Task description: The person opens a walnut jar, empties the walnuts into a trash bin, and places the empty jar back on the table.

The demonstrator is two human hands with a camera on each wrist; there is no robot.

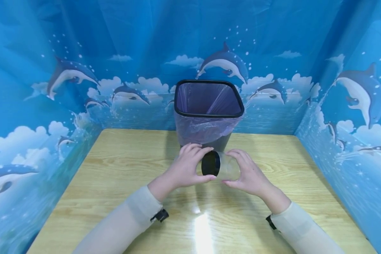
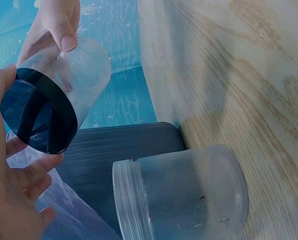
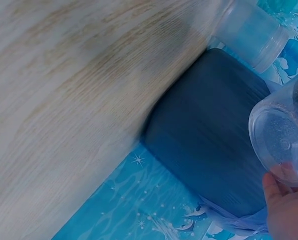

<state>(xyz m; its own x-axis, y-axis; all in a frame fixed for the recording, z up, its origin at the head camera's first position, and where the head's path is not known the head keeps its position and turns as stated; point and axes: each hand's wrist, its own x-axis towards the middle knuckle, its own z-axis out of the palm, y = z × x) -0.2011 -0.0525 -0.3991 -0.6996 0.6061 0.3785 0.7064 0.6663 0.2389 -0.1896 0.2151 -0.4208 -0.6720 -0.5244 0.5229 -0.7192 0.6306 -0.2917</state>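
Observation:
A clear plastic jar (image 1: 228, 167) with a black lid (image 1: 210, 164) is held on its side above the table, lid toward the left. My left hand (image 1: 187, 168) grips the lid, its thumb and fingers on opposite sides of the rim. The right hand (image 1: 248, 175) holds the jar's body near its base; in the right wrist view its fingertips touch the base edge. Lidless, a second clear jar (image 2: 189, 192) stands upright on the table beside the bin, a few dark specks on its wall. My left hand hides most of it in the head view.
A dark trash bin (image 1: 209, 115) with a black rim and a thin purple liner (image 1: 203, 128) stands just beyond my hands at the table's back edge. Blue dolphin-print curtains (image 1: 139, 42) surround the wooden table (image 1: 124, 169) at the back and sides.

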